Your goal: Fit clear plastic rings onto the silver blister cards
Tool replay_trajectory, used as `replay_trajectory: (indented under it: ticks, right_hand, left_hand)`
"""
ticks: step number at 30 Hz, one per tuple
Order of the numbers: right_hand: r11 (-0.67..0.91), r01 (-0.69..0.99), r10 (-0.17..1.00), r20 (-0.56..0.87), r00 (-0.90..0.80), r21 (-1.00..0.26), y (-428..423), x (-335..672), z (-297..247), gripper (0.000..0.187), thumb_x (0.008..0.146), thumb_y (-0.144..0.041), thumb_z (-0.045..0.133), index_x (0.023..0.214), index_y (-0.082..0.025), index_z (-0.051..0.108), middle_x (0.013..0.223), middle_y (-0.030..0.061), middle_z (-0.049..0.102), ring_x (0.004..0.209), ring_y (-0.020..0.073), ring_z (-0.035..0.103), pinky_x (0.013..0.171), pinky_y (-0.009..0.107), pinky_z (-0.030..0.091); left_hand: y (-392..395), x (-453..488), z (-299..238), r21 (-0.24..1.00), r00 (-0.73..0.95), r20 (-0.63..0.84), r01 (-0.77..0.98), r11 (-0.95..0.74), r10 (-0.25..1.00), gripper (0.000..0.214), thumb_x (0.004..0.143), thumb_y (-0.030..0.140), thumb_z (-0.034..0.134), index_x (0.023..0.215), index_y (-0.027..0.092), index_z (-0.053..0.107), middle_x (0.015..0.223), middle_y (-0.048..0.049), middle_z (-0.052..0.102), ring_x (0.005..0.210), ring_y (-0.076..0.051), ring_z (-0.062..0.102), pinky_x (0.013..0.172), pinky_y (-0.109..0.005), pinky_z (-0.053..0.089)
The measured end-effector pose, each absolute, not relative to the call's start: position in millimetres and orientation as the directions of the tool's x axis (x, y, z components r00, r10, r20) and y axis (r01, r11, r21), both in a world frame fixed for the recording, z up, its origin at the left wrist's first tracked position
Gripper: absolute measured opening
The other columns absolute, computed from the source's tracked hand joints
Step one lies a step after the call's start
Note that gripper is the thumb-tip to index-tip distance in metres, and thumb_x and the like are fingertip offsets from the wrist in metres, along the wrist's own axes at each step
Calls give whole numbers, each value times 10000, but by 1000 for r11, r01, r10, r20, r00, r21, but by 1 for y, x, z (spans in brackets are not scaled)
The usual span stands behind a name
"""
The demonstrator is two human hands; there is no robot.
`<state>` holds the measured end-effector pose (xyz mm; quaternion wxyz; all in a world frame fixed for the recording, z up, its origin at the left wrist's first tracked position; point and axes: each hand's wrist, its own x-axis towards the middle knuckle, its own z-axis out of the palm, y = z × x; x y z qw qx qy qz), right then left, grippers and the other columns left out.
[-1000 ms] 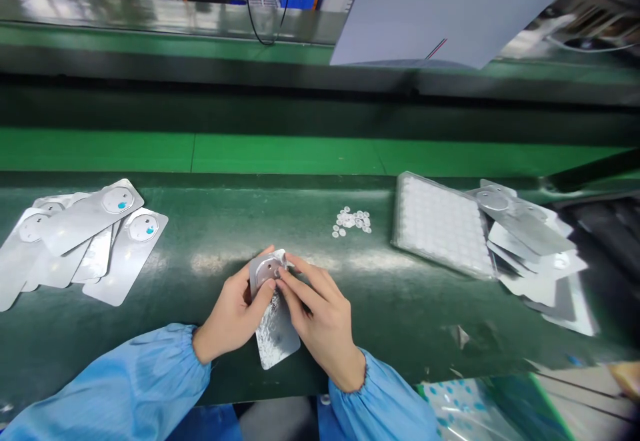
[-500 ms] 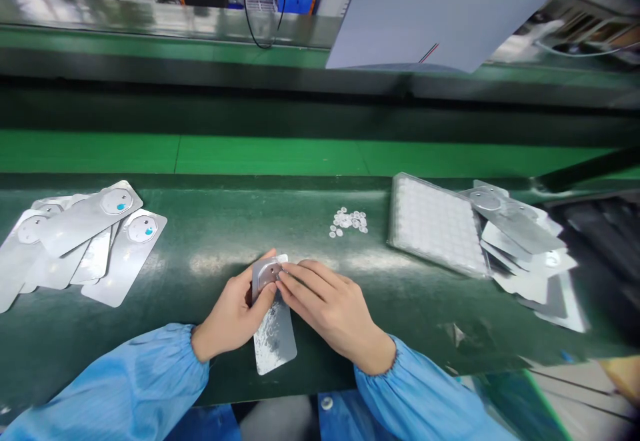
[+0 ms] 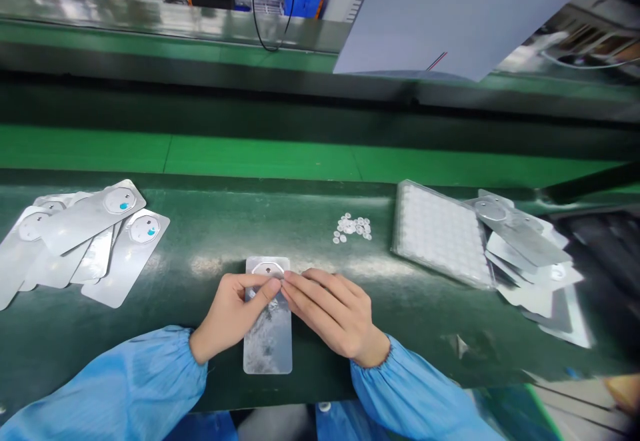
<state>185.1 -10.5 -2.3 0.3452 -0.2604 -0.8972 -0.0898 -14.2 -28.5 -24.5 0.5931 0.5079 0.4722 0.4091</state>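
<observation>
A flat silvery rectangular plate (image 3: 267, 344) with rounded corners lies upright to me at the table's front, its face partly mottled. Near its far end is a round outlined area with a small dark mark. Over that area my left hand (image 3: 234, 311) is closed, thumb and forefinger pinched together. The fingertips of my right hand (image 3: 333, 308) meet them there, pressed together, its thumb hidden. Whatever sits between the fingertips is too small to make out. Beyond the right hand lies a cluster of small clear discs (image 3: 351, 226).
Similar plates, some with blue dots, lie overlapping in a pile (image 3: 120, 254) on the left. To the right stands a clear tray (image 3: 440, 234) of white round pieces, touching another plate pile (image 3: 530, 248). A white panel (image 3: 425, 14) hangs above the green table (image 3: 200, 218).
The plate has turned from a slight tilt to straight and now seems flat on the table. My left fingers have moved from around its edge onto its top, meeting my right fingertips.
</observation>
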Motion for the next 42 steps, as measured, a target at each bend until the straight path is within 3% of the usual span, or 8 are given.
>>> replay_trajectory:
  ticks: [3, 6, 12, 16, 23, 30, 37, 42]
  right_hand:
    - [863, 505, 390, 657, -645, -16, -9, 186, -5, 174, 917, -90, 729, 1085, -128, 752, 1064, 98, 792, 880, 251, 701, 613, 370, 515]
    - [855, 515, 428, 643, -636, -59, -9, 185, -7, 196, 940, -95, 705, 1115, -173, 744, 1093, 83, 785, 920, 247, 686, 655, 371, 518]
    - [724, 531, 672, 627, -395, -440, -14, 177, -6, 193, 932, -118, 735, 1105, -197, 708, 1081, 107, 739, 930, 235, 657, 818, 411, 568]
    - [657, 494, 749, 563, -349, -569, -19, 171, -1, 182, 934, -85, 703, 1049, -226, 714, 1086, 86, 721, 936, 227, 648, 818, 397, 561]
    - [339, 484, 939, 263, -221, -807, -22, 170, 4, 97, 961, -261, 683, 888, -233, 740, 1092, 83, 644, 995, 237, 639, 843, 385, 534]
    - [233, 397, 957, 136, -256, -888, -21, 172, 1, 172, 980, -334, 663, 891, -222, 759, 1037, 82, 638, 849, 197, 621, 639, 303, 497]
    - [205, 343, 979, 189, -79, -917, -28, 162, -10, 158, 946, -321, 703, 853, -219, 779, 1025, 92, 630, 865, 205, 613, 656, 316, 482]
    - [225, 342, 970, 244, 14, -912, -32, 150, -16, 135, 937, -281, 706, 836, -210, 761, 1018, 90, 626, 933, 223, 614, 781, 368, 518]
  left_hand:
    - [-29, -14, -22, 978, 235, -150, -108, 179, 960, 288, 950, 398, 685, 1074, 181, 826, 1012, -74, 815, 1009, -278, 744, 908, -355, 581]
    - [-29, -15, -20, 971, 225, -153, -147, 189, 962, 279, 937, 379, 701, 1093, 181, 821, 1054, -81, 811, 1059, -291, 744, 959, -381, 582]
    - [-28, -15, -19, 984, 169, -157, -52, 168, 973, 235, 933, 349, 703, 1053, 193, 831, 1041, -68, 813, 1015, -262, 762, 936, -342, 595]
    - [-30, -15, -20, 992, 156, -122, -5, 124, 980, 217, 940, 333, 693, 1043, 204, 833, 1049, -60, 812, 1005, -242, 765, 928, -315, 598]
    - [-34, -12, -22, 998, 101, -63, -10, 64, 993, 241, 866, 280, 776, 1097, 224, 817, 1091, -53, 803, 1024, -243, 768, 927, -307, 620]
    - [-35, -9, -21, 993, 79, -47, -102, 55, 996, 195, 841, 253, 807, 1033, 230, 833, 1067, -57, 809, 1025, -262, 766, 921, -343, 637]
    - [-40, -9, -31, 989, 88, -47, -137, 59, 995, 607, 890, 240, 761, 1467, 258, 572, 1332, -78, 706, 1142, -237, 714, 1031, -351, 569]
    - [-41, -10, -32, 993, 99, -41, -108, 52, 994, 618, 935, 251, 708, 1519, 253, 504, 1330, -86, 694, 1138, -226, 702, 1042, -345, 549]
